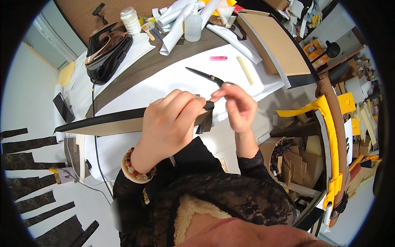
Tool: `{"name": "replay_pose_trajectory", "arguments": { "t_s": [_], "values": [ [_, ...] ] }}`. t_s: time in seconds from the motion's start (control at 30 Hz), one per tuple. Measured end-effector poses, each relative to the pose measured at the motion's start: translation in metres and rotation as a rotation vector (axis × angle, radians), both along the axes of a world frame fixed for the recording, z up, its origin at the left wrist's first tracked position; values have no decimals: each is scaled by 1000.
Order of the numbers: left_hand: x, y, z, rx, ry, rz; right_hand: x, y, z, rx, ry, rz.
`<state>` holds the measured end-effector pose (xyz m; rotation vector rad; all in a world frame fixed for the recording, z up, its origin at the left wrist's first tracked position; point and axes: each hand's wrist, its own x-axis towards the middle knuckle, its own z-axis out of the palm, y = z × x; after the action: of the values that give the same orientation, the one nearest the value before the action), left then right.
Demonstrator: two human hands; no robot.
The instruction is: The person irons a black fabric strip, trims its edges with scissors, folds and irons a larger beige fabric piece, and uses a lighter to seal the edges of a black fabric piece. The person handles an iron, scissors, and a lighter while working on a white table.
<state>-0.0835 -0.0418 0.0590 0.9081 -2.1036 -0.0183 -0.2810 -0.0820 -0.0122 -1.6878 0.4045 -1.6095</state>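
My left hand (170,117), with a beaded bracelet at its wrist, is closed around a long tan board (107,130) edged in black material. The board reaches out to the left, its black edge upward. At its right end, my right hand (240,106) has bent fingers held apart, one fingertip close to the black corner (209,106). Slight blur on the right hand hides whether that finger touches the corner. Below that corner hangs a loose black flap (205,124). Just beyond my hands lie black scissors (201,75), their handles partly hidden behind the right fingers.
A black iron (105,57) stands far left, its cord running down the table. Past the scissors lie a pink lighter (218,58) and a cream strip (245,71). A clear bottle (193,26), paper rolls (175,37) and a large box (277,45) stand behind.
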Motion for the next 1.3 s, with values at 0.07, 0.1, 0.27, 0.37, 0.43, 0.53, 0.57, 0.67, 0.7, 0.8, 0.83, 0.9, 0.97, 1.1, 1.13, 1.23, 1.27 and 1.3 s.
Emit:
{"name": "replay_pose_trajectory", "arguments": {
  "t_s": [0.07, 0.1, 0.27, 0.37, 0.43, 0.53, 0.57, 0.67, 0.7, 0.8, 0.83, 0.9, 0.97, 1.1, 1.13, 1.23, 1.27, 1.3],
  "values": [
    [1, -1, 0, -8, -21, 4, -5, -5, -7, 197, -200, -56],
    [2, 0, 1, -13, -51, 8, -14, -17, -17, 255, -257, -81],
    [8, 8, 11, -5, -220, 105, -50, -129, -51, 111, 470, -642],
    [16, 12, 13, 60, -289, 208, -74, -196, -86, 42, 996, -616],
    [18, 12, 7, 28, -304, 230, -68, -217, -100, -22, 1129, -495],
    [16, 10, 6, 21, -278, 222, -66, -220, -104, -8, 1245, -541],
    [15, 8, 6, 15, -274, 210, -68, -218, -104, -8, 1257, -569],
    [17, 5, 2, -2, -244, 222, -38, -189, -93, -190, 968, -709],
    [19, 5, 3, 5, -255, 239, -22, -164, -68, -39, 783, -567],
    [19, 3, 1, 12, -274, 254, -4, -87, -24, 511, 143, 256],
    [18, 1, 2, 7, -270, 246, -7, -71, -17, 379, 162, 351],
    [16, -1, 2, -6, -239, 234, -4, -51, -6, 235, 249, 437],
    [16, -1, -1, -26, -185, 229, 4, -37, -3, 168, 259, 554],
    [20, -9, 0, -126, -268, 256, 2, -21, -45, 433, 284, 572],
    [23, -10, -1, -176, -282, 256, 17, -4, -35, 550, 202, 490],
    [31, -36, -4, -261, -286, 215, 22, -1, -72, 741, 44, 656],
    [35, -37, 0, -226, -286, 216, 30, -2, -63, 880, 88, 570],
    [35, -39, 7, -199, -275, 199, 37, -6, -54, 908, -108, 490]
  ]
}}
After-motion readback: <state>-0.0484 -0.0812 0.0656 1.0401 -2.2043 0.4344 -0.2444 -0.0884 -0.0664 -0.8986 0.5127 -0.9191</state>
